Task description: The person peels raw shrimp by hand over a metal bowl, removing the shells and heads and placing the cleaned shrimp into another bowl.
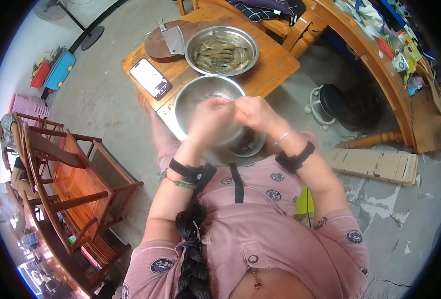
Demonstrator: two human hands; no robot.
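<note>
In the head view, the left hand (214, 117) and the right hand (256, 113) are held close together over the large metal bowl (183, 107), with the fingers of both curled inward and brought together at the tips. Both hands are blurred, so it cannot be told whether anything is pinched between them, nor how tightly the fingers are closed. Whole shrimp (219, 55) are seen heaped in the metal basin (253, 44), which is set on the wooden table (272, 65) just beyond the large metal bowl. Most of them are laid with their long axes roughly across the view, from left to right, while some are slanted; which end is the head cannot be made out. The heap is placed ahead of both hands, well apart from the left hand and nearer to being in line with the gap between the two. A smaller metal bowl (251, 149) is partly hidden below the right hand. To the left of the basin, a cleaver (174, 41) is rested on the round board (155, 44), its handle pointed away from the person, and a phone (150, 78) is laid face up, slanted from far left to near right.
</note>
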